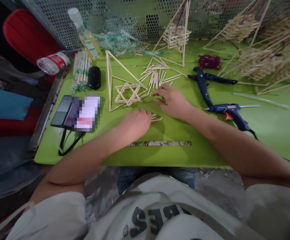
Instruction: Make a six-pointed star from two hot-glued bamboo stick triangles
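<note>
Over the green table (170, 156), the left hand (138, 121) is held low, its fingers curled and mostly turned from view; a few short wooden sticks (157, 118) are seen jutting out at its three o'clock, and whether they are gripped or merely covered cannot be told. At two o'clock from it, the right hand (173, 100) is kept with fingers loosely bent and parted, a gap being left between thumb and fingertips, and nothing is seen in its grasp. At eleven o'clock from the left hand, a star-shaped stick lattice (127, 94) is placed within the outline of a triangular stick frame (109, 80), one corner of which is pointed toward the right hand. A pile of loose sticks (157, 77) is spread just beyond the right fingers, at that hand's eleven o'clock. At its three o'clock a blue glue gun (228, 109) is laid down with a small red light showing; at its two o'clock a dark-handled cutting tool (203, 83) is set, and purple yarn (209, 62) is bunched behind that. At twelve o'clock, well apart, a finished-looking frame with stacked sticks (176, 36) is stood near the perforated panel (124, 16). At the left hand's nine o'clock, a partly pixelated phone (88, 113) is rested, with a black case (94, 77) placed between ten and eleven.
</note>
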A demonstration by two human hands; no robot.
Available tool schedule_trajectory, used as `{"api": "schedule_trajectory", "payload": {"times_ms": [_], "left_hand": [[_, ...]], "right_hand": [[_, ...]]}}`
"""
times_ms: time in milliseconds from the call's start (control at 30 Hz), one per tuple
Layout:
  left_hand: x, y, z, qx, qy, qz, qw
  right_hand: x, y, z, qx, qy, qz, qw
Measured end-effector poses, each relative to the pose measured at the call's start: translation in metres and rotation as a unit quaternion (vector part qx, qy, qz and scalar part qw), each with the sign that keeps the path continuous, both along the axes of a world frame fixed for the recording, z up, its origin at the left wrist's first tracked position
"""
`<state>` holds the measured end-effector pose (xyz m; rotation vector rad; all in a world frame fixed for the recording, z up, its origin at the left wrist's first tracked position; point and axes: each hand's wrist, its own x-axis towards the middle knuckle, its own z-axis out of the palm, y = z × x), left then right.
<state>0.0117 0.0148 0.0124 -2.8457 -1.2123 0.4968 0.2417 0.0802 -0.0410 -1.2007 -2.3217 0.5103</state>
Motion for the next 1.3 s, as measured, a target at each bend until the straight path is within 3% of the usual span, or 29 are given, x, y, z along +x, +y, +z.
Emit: {"api": "schedule_trajectory", "payload": {"times_ms": [133, 300, 433, 633, 767, 900, 1033, 1200, 1300], "left_hand": [[-0.002, -0.005, -0.013, 0.028, -0.002, 0.010, 1.000], [-0.004, -0.019, -0.018, 0.086, -0.012, -0.011, 0.996], [0.001, -0.022, -0.013, 0.033, 0.000, 0.003, 0.999], [0.007, -0.015, -0.007, -0.030, -0.019, 0.014, 0.999], [0.007, -0.017, -0.009, -0.043, -0.050, 0.000, 0.998], [0.004, -0.021, -0.009, -0.034, -0.046, 0.030, 0.998], [-0.004, -0.013, -0.001, -0.061, -0.013, 0.022, 0.998], [-0.004, -0.001, 0.014, -0.100, 0.025, 0.038, 0.994], [0.000, -0.002, 0.018, -0.101, 0.005, 0.030, 0.994]], "right_hand": [[-0.028, 0.023, -0.002, 0.051, -0.135, 0.016, 0.989], [-0.042, 0.026, 0.002, 0.102, -0.207, 0.033, 0.973], [-0.023, 0.001, 0.009, 0.097, -0.247, 0.091, 0.960], [0.010, -0.045, 0.016, 0.109, -0.333, 0.088, 0.932], [0.034, -0.032, 0.022, 0.076, -0.297, 0.026, 0.952], [0.047, -0.015, 0.029, 0.034, -0.219, -0.005, 0.975], [0.046, -0.017, 0.034, -0.001, -0.201, 0.000, 0.980], [0.050, -0.017, 0.043, -0.028, -0.191, -0.060, 0.979], [0.052, -0.016, 0.048, -0.056, -0.083, -0.087, 0.991]]}}
